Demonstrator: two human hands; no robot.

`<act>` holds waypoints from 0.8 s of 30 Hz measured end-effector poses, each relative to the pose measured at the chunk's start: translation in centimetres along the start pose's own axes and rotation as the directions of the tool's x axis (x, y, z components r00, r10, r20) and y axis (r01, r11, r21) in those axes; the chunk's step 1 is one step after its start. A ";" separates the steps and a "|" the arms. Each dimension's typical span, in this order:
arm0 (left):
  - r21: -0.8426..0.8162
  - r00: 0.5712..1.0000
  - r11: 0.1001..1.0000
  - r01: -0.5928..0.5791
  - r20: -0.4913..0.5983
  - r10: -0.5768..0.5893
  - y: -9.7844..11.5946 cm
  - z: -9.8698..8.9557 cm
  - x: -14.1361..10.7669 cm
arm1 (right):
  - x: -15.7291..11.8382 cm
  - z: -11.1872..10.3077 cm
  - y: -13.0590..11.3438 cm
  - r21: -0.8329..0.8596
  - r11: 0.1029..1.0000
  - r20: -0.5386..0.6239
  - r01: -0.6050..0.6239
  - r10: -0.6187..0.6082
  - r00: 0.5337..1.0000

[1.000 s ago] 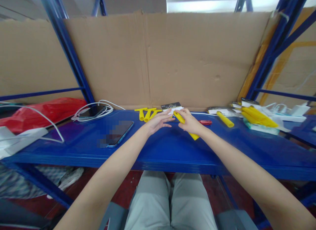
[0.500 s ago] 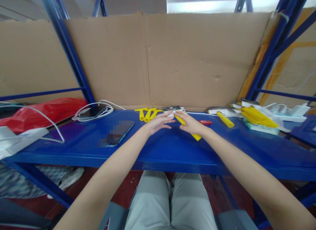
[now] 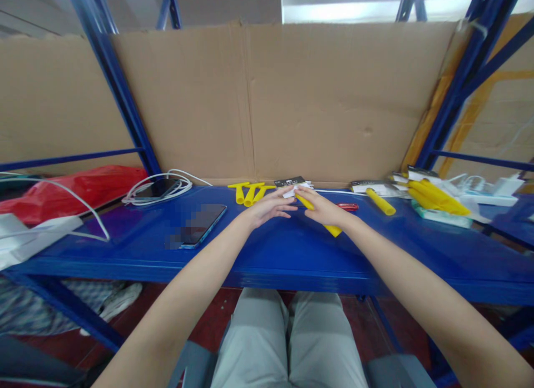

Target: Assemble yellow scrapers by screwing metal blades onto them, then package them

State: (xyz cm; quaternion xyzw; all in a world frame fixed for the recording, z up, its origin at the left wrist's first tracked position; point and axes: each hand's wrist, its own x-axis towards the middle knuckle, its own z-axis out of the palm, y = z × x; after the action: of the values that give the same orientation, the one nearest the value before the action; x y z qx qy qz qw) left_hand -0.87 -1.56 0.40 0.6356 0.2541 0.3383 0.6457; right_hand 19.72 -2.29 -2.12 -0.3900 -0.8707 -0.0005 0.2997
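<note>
Wrapped around a yellow tube (image 3: 333,230), my right hand (image 3: 324,208) rests above the blue table, and the tube's lower end sticks out under the wrist. My left hand (image 3: 269,207) has its fingertips closed on a small white paper piece (image 3: 291,193), while its lower fingers hang loose. Both hands' fingertips meet at the tube's upper end. Just behind them lies a black-and-white printed card (image 3: 289,182). Several yellow T-shaped pieces (image 3: 249,194) stand left of my left hand. A red tool (image 3: 347,207) lies beyond my right wrist.
On the blue table (image 3: 275,260), a phone (image 3: 203,225) lies to the left. Coiled white cable (image 3: 183,185) and a red bag (image 3: 92,190) are farther left. Another yellow tube (image 3: 380,202), yellow packets (image 3: 438,198) and chargers (image 3: 507,185) lie right. Cardboard (image 3: 292,99) stands behind.
The white paper piece between the fingertips shows a little more and sits slightly farther right. Both hands have shifted only slightly, and my right hand keeps its hold on the yellow tube.
</note>
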 end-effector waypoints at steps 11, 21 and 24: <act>-0.022 0.990 0.998 0.056 0.133 -0.052 -0.1 -0.5 0.0 | -0.1 -0.1 0.9 0.049 0.998 0.000 0.030 -0.030 1.000; 0.032 0.982 0.998 0.049 0.180 -0.054 0.0 -0.4 -0.2 | -0.4 -1.2 1.9 -0.021 0.996 -0.046 -0.084 0.083 0.995; 0.054 0.981 0.998 0.044 0.185 -0.054 0.0 -0.2 -0.3 | -0.5 -2.5 2.9 -0.059 0.987 -0.078 -0.150 0.146 0.986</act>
State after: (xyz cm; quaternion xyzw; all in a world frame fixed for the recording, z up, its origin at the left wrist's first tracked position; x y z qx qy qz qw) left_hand -1.21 -1.61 0.40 0.6738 0.2164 0.2549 0.6589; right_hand 23.23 -1.18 -0.96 -0.4627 -0.8272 -0.0207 0.3181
